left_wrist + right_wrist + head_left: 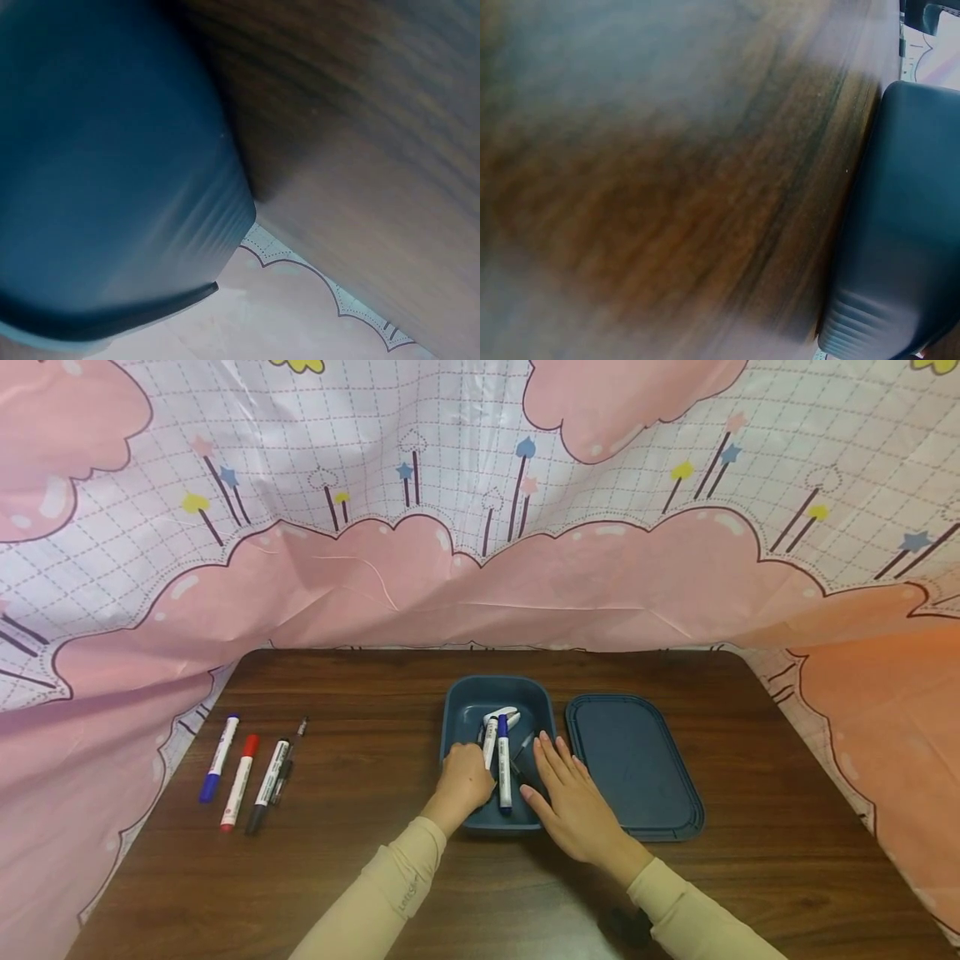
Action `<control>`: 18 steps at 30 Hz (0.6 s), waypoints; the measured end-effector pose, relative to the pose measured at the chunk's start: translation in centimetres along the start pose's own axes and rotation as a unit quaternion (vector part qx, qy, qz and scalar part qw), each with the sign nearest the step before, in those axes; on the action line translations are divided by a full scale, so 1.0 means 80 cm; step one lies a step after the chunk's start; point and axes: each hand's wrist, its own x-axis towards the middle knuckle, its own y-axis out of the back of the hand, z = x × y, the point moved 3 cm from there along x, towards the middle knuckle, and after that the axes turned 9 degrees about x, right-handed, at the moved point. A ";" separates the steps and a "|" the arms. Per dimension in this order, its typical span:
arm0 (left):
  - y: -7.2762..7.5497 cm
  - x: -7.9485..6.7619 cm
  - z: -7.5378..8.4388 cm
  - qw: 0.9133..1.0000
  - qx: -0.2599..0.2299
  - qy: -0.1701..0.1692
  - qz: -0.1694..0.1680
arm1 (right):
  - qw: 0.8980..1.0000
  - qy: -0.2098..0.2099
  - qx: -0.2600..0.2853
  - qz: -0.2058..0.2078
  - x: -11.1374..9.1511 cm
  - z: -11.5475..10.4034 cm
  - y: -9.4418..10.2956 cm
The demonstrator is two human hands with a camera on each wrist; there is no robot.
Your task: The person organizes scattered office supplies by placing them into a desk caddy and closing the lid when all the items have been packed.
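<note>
A dark blue plastic box stands in the middle of the table in the head view. Inside lie a blue-capped whiteboard marker, a white marker with a dark end, a curved white object and thin pens. My left hand reaches over the left rim with fingers curled down by the markers; its fingertips are hidden, and I cannot tell whether they hold anything. My right hand lies with straight fingers along the right rim. Both wrist views show the box's outer wall close up.
The flat blue lid lies to the right of the box. At the left are a blue marker, a red marker, a black marker and thin pens. A patterned cloth hangs behind the wooden table.
</note>
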 end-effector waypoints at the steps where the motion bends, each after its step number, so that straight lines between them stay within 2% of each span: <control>1: 0.000 0.000 0.000 1.000 -0.001 0.002 -0.001 | 1.000 0.000 0.000 0.000 0.000 0.000 0.000; 13: 0.005 -0.002 0.001 1.000 -0.011 0.001 0.010 | 1.000 -0.004 -0.003 -0.001 0.000 0.000 0.000; 18: 0.013 -0.003 0.003 0.998 -0.013 -0.032 0.047 | 1.000 -0.004 -0.001 0.000 0.001 0.000 -0.001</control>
